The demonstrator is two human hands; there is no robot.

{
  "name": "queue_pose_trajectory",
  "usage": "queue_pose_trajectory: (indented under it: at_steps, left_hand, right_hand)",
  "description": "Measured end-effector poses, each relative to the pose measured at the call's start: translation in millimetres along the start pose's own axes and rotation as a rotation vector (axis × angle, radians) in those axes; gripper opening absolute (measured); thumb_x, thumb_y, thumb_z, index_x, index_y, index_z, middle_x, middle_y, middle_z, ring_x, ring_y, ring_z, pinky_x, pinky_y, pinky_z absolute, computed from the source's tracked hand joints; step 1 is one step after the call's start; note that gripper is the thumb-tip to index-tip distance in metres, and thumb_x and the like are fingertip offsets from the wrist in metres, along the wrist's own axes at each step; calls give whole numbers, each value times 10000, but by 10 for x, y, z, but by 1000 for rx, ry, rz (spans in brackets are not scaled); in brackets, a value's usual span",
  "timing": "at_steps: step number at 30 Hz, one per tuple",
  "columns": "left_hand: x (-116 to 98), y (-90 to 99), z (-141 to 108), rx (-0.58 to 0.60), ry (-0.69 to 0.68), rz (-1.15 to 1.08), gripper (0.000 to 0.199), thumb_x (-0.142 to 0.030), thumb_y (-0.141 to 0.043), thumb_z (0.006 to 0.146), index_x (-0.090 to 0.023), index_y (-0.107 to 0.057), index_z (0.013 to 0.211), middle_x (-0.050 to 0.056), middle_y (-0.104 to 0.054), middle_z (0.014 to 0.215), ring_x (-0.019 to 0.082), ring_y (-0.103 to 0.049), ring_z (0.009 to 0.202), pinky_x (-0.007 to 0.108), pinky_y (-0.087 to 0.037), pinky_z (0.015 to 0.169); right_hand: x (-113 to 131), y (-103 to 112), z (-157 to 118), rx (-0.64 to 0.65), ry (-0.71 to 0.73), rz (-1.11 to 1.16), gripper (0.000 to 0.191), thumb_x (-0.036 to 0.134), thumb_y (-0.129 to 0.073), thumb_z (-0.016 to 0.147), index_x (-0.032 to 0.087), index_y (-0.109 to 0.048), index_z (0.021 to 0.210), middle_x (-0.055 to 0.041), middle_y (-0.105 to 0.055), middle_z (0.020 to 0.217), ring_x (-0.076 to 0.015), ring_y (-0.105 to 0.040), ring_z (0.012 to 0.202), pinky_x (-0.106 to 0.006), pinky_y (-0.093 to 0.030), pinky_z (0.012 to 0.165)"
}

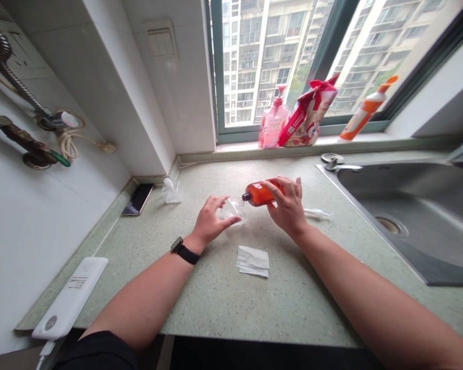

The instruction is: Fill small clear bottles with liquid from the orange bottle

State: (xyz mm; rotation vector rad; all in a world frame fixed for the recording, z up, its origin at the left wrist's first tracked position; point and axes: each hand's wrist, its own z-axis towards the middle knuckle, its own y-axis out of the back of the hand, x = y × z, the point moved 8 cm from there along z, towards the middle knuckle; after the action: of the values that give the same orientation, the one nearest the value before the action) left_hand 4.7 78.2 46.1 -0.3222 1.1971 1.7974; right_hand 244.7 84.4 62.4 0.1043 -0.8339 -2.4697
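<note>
My right hand [287, 203] grips an orange-red bottle [260, 193], tipped on its side with its dark neck pointing left. A small clear plastic cup [231, 209] is held between the thumb and fingers of my left hand [212, 221], its mouth leaning toward the bottle's neck. Neck and cup rim are close together; whether they touch, I cannot tell. Behind my right hand lies a clear, slim plastic piece with a nozzle-like end [318, 213], partly hidden. A folded white tissue [253, 261] lies in front of the cup on the counter.
The speckled counter [200, 308] meets a steel sink [420, 216] on the right. A phone [138, 199], a clear crumpled plastic item [172, 190] and a white power bank [71, 295] lie left. A pink pump bottle [273, 121], red bag [308, 115] and orange bottle [364, 115] stand on the sill.
</note>
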Motion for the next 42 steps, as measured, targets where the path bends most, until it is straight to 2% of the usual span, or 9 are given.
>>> queue_pose_trajectory:
  at_steps: [15,22,32,42]
  left_hand:
    - [21,-8,-1,-9,-6,-18,723,-654,-857,842,-233,-679,1403,84,-670,1150,241,-683,1009,435,-597,973]
    - [16,-2,-5,-3,-2,-12,721,-635,-865,845,-223,-677,1405,86,-668,1160,237,-683,1017,422,-591,980]
    - [37,-10,-1,11,37,-27,728,-649,-866,838,-233,-679,1405,87,-669,1167,246,-687,1023,438,-596,985]
    - [32,-7,3,11,39,-8,709,-609,-882,842,-216,-685,1398,86,-673,1159,248,-692,1034,428,-596,987]
  right_hand:
    - [-4,4,7,4,-13,-4,836,34,-657,825,420,-482,1545,-68,-574,1398,-349,-538,1386,-743,-210,1313]
    - [3,4,9,-2,-8,1,794,48,-647,843,408,-494,1534,-74,-576,1389,-356,-530,1393,-759,-213,1306]
    - [-18,-20,7,39,-33,-14,840,63,-637,843,436,-453,1573,-72,-580,1412,-367,-513,1423,-760,-215,1306]
    - [-5,-16,7,27,-29,-16,801,51,-638,842,408,-494,1544,-76,-574,1420,-353,-509,1430,-746,-203,1316]
